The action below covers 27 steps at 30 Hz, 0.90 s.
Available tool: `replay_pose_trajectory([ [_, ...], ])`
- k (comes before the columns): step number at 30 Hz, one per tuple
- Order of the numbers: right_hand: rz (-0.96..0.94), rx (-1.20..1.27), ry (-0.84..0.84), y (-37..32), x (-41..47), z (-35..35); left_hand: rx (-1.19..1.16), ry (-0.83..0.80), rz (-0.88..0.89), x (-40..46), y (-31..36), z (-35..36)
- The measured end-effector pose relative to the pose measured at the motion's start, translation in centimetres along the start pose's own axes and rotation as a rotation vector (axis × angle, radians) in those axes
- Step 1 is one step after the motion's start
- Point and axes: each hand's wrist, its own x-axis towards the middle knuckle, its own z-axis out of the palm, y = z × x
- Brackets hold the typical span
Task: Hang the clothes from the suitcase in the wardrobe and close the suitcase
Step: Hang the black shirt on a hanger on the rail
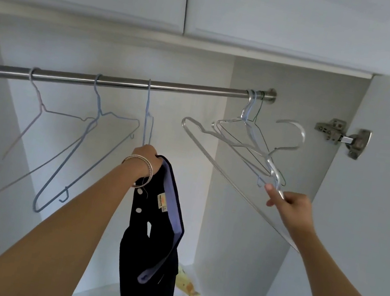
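Dark shirt [156, 245] hangs limp at 6 o'clock under rod [132, 83], left hand [146, 159] gripping its collar w/ a hanger; prob light, floppy; right hand [288, 203] pinches clear hanger [231, 170] at 3 o'clock.

We cannot see the suitcase at all, and the dark garment [151, 257] runs off the bottom edge, so its lower part is cut away. Our left hand [146, 159] covers the lower part of the thin blue hanger [147, 118], so how it meets the garment stays hidden. The rail [127, 82] is cut off at the left edge, and the yellowish thing [187, 283] on the wardrobe floor is too blurred and covered to identify.
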Motion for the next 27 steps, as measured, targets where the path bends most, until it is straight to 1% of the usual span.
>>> replay_pose_trajectory([
  [4, 0.073, -0.107, 0.004, 1.0, -0.9, -0.7, -0.074, -0.023, -0.006, 0.2, -1.1, -0.8],
  [7, 0.066, -0.175, -0.008, 1.8, -1.2, -0.5, -0.066, 0.014, 0.005, 0.3, -1.5, -1.4],
  [10, 0.047, -0.239, -0.023, 2.0, -1.2, -0.1, -0.062, 0.04, -0.009, 0.2, -1.6, -2.1],
  [14, -0.015, -0.456, -0.059, 0.9, -1.3, 0.9, -0.072, 0.06, -0.001, -0.1, -1.3, -2.6],
  [16, -0.067, -0.509, -0.056, -0.3, -1.3, 1.9, -0.069, 0.067, 0.027, -0.5, -0.7, -2.5],
  [22, -0.216, -0.558, -0.155, -5.9, -2.2, 6.8, -0.15, 0.07, 0.116, -1.5, 2.5, -1.5],
  [25, -0.192, -0.492, -0.163, -6.7, -2.5, 8.6, -0.18, 0.064, 0.186, -2.0, 4.1, -1.6],
  [27, -0.152, -0.413, -0.151, -6.5, -2.3, 8.9, -0.21, 0.025, 0.224, -2.0, 4.5, -2.0],
])
